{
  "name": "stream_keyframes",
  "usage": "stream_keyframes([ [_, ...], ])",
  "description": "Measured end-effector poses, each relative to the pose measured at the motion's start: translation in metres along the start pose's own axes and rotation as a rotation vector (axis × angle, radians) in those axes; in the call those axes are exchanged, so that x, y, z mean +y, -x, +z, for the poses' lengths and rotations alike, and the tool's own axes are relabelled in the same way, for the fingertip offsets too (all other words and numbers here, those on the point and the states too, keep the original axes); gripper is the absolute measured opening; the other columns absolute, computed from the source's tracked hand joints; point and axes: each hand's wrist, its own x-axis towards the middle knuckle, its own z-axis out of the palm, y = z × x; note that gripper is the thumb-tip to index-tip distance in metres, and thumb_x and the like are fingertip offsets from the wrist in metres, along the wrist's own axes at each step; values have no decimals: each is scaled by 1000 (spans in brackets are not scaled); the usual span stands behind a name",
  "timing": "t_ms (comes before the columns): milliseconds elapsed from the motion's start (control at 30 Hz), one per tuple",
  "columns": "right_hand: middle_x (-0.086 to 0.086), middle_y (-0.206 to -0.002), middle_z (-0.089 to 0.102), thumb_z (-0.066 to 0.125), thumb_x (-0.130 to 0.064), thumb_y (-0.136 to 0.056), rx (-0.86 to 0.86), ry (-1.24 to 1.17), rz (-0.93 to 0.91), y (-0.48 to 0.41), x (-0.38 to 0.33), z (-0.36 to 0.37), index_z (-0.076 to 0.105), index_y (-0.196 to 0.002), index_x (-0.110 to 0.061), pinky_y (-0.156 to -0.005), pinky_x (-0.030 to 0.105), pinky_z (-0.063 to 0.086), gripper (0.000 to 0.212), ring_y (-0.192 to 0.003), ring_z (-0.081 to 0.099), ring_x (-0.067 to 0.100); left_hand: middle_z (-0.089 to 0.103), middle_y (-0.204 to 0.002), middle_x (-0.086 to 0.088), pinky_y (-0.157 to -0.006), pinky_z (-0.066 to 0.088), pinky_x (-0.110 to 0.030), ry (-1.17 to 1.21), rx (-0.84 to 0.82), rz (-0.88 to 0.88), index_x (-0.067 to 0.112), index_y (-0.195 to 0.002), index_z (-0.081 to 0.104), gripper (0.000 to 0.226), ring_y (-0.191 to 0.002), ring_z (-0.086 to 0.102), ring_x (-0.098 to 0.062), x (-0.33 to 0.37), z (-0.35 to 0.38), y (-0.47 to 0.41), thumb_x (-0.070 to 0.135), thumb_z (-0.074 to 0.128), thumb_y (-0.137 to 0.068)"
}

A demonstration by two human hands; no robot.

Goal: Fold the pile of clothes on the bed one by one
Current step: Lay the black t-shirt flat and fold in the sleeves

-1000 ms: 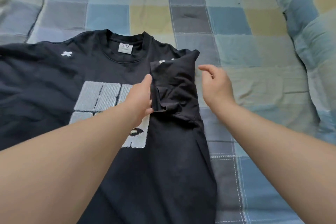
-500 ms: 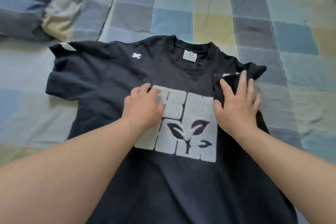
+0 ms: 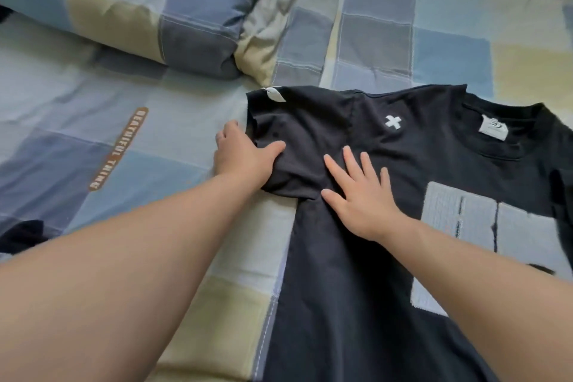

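A black T-shirt is laid front up on the checked bed, filling the right and lower middle of the frame. Its collar is turned toward the upper right and its body runs down to the bottom edge, so the long axis is set from upper right to bottom centre. The far side of the shirt is cut off by the right edge, and the hem lies out of view. One sleeve is stretched toward the middle of the frame, its cuff edge facing left. That cuff is gripped by the left hand, thumb curled over the cloth; the other fingers are hidden under it. The right hand is pressed flat just beside it at the armpit, fingers straight and spread. Bare sheet is left open to the left of the sleeve, bounded above by a pillow in the upper left and below by a dark garment at the left edge. A white cross and a pale grey print are seen on the chest.
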Motion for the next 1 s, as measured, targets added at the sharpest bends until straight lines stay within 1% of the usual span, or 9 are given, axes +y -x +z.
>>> stream_keyframes([
  [167,-14,-166,-16,33,-49,-105,-92,-104,44,-3,-2,-10,6,-156,-49,-121,48,-13,58,-153,-20,16,63,-123,-10,-93,55,-43,342,-184,-231,11,-125,55,60,-106,62,-34,14,-6,-23,27,81,-74],
  [267,-15,-166,15,43,-45,-104,-137,-475,94,3,-3,-49,29,-154,-45,-126,41,1,51,-154,7,11,67,-115,-6,-90,52,-36,214,-170,-2,13,-121,60,37,-105,62,-30,38,-13,-7,19,65,-84],
  [400,-19,-148,47,53,-43,-101,126,-765,212,27,23,-98,47,-147,-42,-121,30,25,46,-137,39,2,62,-132,-4,-100,47,-35,17,-210,419,20,-137,51,52,-121,57,-28,95,-11,39,22,62,-86],
  [533,-6,-131,63,43,-35,-105,396,-875,393,60,73,-118,45,-149,-32,-108,36,39,44,-124,56,14,68,-121,-3,-95,51,-35,-151,-635,461,22,-135,59,47,-112,64,-24,124,28,78,37,64,-91],
  [600,-7,-128,60,41,-33,-105,512,-756,422,75,94,-117,36,-153,-33,-103,37,39,49,-124,53,18,66,-122,-3,-98,49,-39,-264,-564,503,23,-122,66,34,-115,61,-25,118,44,85,43,55,-97],
  [667,-6,-153,42,39,-35,-104,532,-547,375,81,108,-107,24,-158,-35,-116,43,30,56,-143,35,21,42,-152,-3,-113,34,-45,-495,-391,619,32,-142,49,45,-141,36,-30,105,56,83,48,45,-101],
  [733,-6,-168,9,34,-45,-105,348,-263,336,78,120,-86,9,-160,-38,-123,50,11,61,-155,5,24,1,-169,1,-124,8,-51,-748,-484,701,43,-157,18,62,-155,-2,-29,86,68,75,60,35,-101],
  [800,-6,-168,-13,23,-60,-101,125,-29,352,74,133,-53,-5,-158,-42,-123,53,-4,66,-154,-15,25,-23,-166,6,-123,-6,-56,-907,-578,671,48,-157,-6,71,-153,-21,-26,62,85,71,72,24,-97],
  [1000,-3,-166,-24,16,-72,-95,99,23,322,70,163,-5,-14,-157,-40,-120,54,-13,76,-152,-23,24,-29,-164,6,-121,-11,-57,-939,-368,669,43,-155,-19,81,-152,-26,-24,32,116,71,81,13,-91],
])
